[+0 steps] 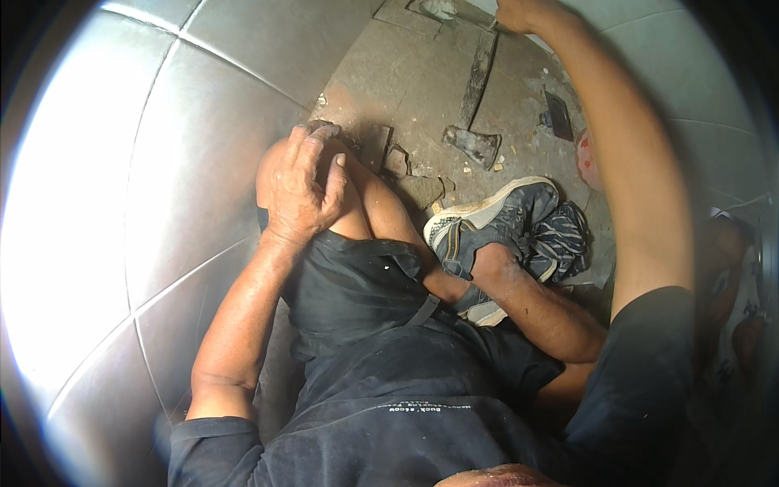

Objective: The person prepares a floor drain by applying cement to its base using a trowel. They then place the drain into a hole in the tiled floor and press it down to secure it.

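My left hand point(307, 180) rests on my bent left knee, its fingers draped over the kneecap and the thumb apart. Far ahead, at the top edge, my right hand point(523, 15) is at the end of the stretched right arm, partly cut off by the frame. Its fingers are closed, with a small pale tip by them that I cannot make out. Just below that hand lies a hatchet point(473, 148) on the floor, its dark handle running up toward the fingers and its flared metal head toward my shoes.
Large grey tiles point(203, 122) cover the wall at left. Broken pieces point(398, 161) lie by my left knee. Near the right wall are a dark flat piece point(558, 115) and a red round object point(587, 161). My dark shoe point(507, 215) stands on the dusty floor point(414, 89).
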A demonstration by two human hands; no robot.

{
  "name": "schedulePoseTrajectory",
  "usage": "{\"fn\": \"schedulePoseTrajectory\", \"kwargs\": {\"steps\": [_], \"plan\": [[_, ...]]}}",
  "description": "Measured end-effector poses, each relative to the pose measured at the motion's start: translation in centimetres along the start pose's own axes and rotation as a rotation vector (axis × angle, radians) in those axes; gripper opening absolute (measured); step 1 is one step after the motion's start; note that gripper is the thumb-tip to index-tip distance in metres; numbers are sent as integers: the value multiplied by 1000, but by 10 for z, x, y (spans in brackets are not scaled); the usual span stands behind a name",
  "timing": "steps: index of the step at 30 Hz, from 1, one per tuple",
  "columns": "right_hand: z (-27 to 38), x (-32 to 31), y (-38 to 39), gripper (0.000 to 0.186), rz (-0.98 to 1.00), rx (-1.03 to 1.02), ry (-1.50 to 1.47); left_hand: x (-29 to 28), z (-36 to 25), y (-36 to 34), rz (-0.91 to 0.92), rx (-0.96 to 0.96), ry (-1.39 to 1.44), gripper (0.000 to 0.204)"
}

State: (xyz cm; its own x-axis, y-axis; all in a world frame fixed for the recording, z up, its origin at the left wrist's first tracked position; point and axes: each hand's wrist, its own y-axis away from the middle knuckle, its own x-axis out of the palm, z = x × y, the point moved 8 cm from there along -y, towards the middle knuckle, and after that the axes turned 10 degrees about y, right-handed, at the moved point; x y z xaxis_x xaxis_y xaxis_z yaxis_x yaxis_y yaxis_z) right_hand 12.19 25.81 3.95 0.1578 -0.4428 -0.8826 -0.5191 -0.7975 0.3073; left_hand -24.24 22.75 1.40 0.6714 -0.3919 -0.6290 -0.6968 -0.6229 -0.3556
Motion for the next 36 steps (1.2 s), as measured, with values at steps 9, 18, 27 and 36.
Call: {"fn": "schedulePoseTrajectory", "kwargs": {"steps": [9, 18, 27, 36], "plan": [[25, 4, -28, 37, 78, -89, 30, 0, 1, 0, 5, -48, -1, 32], [13, -9, -22, 38, 133, -19, -31, -1, 1, 0, -22, 4, -2, 32], [20, 35, -4, 28, 21, -31, -106, -3, 2, 1, 7, -58, -29, 32], [-172, 81, 180, 29, 113, 214, -756, 4, -5, -2, 10, 27, -46, 30]]}}
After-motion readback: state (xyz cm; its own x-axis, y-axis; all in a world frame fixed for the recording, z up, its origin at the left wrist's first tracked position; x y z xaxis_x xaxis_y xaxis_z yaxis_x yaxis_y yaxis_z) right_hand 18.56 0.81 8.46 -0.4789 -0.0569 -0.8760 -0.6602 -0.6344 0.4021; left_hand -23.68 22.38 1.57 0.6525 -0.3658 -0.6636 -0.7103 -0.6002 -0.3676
